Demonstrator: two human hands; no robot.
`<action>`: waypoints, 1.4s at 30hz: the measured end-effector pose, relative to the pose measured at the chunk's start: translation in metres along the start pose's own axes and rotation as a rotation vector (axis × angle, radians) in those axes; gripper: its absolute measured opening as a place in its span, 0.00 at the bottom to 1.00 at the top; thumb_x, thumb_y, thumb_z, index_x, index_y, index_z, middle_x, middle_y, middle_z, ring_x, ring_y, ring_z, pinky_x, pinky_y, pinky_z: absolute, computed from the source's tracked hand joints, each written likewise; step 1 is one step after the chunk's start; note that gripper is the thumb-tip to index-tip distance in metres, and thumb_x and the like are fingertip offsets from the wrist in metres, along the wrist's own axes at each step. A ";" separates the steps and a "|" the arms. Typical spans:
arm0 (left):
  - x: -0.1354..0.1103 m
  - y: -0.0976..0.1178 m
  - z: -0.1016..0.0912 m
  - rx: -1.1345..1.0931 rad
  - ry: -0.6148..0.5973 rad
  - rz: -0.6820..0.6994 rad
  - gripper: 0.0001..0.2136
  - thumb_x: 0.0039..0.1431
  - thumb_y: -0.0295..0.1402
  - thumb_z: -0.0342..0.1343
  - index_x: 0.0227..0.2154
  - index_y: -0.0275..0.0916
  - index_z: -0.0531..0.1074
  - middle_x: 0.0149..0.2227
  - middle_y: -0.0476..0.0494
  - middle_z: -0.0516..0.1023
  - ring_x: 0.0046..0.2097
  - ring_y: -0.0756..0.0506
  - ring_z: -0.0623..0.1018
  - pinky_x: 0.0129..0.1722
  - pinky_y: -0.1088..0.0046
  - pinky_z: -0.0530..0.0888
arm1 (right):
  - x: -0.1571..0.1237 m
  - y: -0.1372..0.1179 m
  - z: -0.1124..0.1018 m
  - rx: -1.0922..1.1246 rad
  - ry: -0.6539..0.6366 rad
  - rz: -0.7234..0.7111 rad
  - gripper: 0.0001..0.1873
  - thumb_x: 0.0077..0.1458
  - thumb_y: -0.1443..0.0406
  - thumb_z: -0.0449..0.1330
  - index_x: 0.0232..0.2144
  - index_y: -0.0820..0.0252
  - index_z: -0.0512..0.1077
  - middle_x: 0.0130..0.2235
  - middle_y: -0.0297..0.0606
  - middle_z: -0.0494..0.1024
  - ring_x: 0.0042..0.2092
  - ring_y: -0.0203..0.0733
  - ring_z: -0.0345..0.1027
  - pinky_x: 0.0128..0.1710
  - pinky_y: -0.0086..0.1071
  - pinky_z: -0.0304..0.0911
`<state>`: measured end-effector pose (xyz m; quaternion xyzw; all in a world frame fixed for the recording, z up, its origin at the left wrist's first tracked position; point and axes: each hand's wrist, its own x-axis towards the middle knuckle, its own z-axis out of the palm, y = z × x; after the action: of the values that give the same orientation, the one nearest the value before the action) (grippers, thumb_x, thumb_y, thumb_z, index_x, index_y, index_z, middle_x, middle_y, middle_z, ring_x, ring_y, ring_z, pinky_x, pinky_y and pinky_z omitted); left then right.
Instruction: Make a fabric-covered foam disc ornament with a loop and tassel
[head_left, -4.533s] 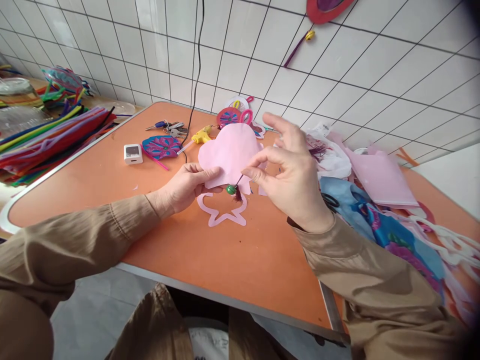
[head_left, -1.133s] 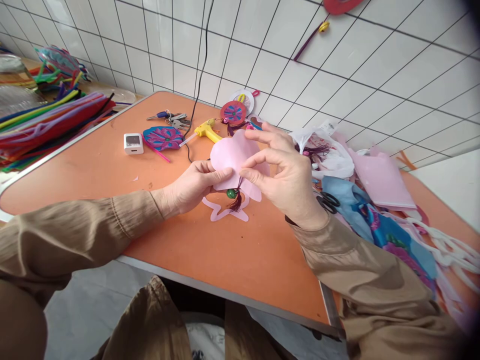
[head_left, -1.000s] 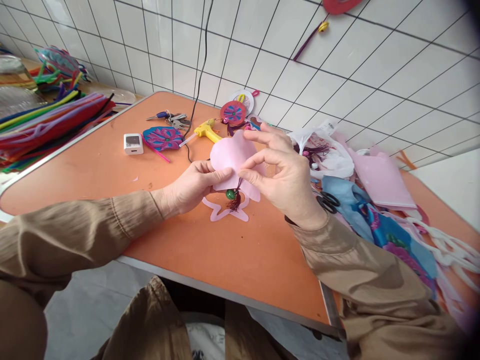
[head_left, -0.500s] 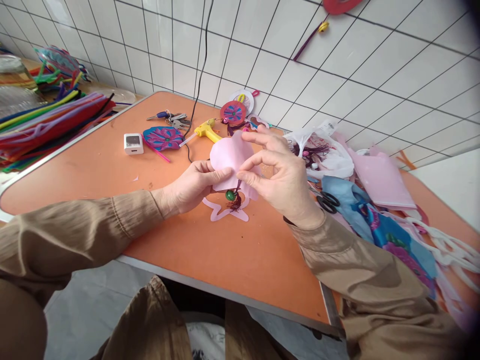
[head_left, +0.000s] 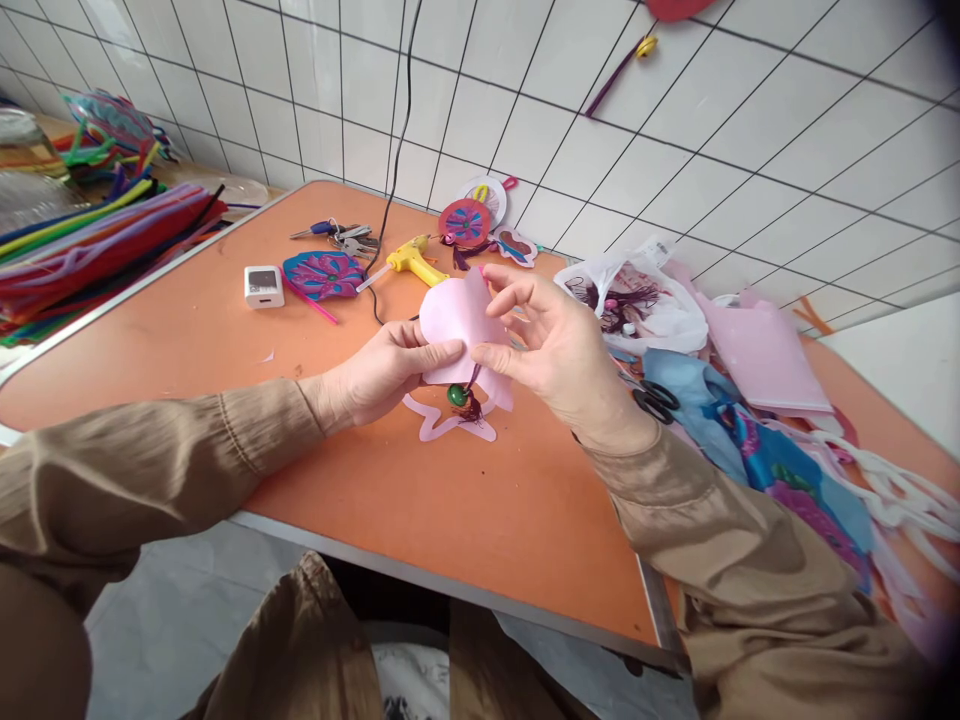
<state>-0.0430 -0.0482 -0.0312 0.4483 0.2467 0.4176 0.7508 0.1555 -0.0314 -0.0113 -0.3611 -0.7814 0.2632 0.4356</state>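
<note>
Between my hands, a little above the table, is a pink felt piece [head_left: 455, 312] with a rounded outline. My left hand [head_left: 375, 372] pinches its left edge, thumb on top and fingers behind. My right hand [head_left: 551, 345] has its thumb pressed on the lower right of the felt, with the index finger at a small bright pink bit on the top edge. From the lower edge hangs a dark tassel [head_left: 471, 406] with a green bead [head_left: 457, 396]. Below it on the table lies a star-shaped pink felt outline [head_left: 431, 425], partly covered.
Behind my hands lie a yellow glue gun [head_left: 416, 262], keys [head_left: 354, 240], a white charger [head_left: 264, 287] and a blue-pink flower piece [head_left: 324, 274]. Black-handled scissors [head_left: 655, 400], fabrics and a white plastic bag [head_left: 671, 310] crowd the right. Pipe cleaners [head_left: 112, 250] are piled left.
My right fingers have shifted on the felt, the index finger bending and a bright pink bit now showing at the top edge. My left hand keeps its hold.
</note>
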 end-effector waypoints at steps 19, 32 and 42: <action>0.003 -0.004 -0.001 0.041 0.062 0.013 0.15 0.39 0.32 0.77 0.30 0.32 0.82 0.31 0.41 0.84 0.33 0.47 0.80 0.37 0.70 0.76 | 0.000 -0.012 0.001 0.111 0.014 0.040 0.12 0.54 0.60 0.66 0.41 0.51 0.72 0.53 0.39 0.77 0.52 0.46 0.76 0.47 0.41 0.77; 0.004 -0.005 -0.003 0.014 0.071 0.044 0.13 0.41 0.32 0.76 0.30 0.32 0.82 0.30 0.43 0.82 0.32 0.49 0.78 0.39 0.70 0.74 | -0.005 -0.014 -0.002 -0.427 0.099 -0.339 0.07 0.53 0.69 0.65 0.31 0.48 0.76 0.57 0.34 0.76 0.66 0.59 0.62 0.66 0.66 0.57; 0.003 -0.005 -0.003 -0.036 0.093 0.011 0.12 0.45 0.37 0.75 0.25 0.33 0.82 0.29 0.41 0.83 0.36 0.46 0.80 0.45 0.65 0.77 | -0.007 -0.019 -0.001 -0.398 0.066 -0.307 0.06 0.54 0.68 0.63 0.29 0.49 0.73 0.58 0.34 0.76 0.65 0.56 0.64 0.66 0.62 0.59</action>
<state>-0.0417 -0.0451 -0.0369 0.4161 0.2713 0.4465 0.7443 0.1523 -0.0481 -0.0001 -0.3253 -0.8489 0.0233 0.4159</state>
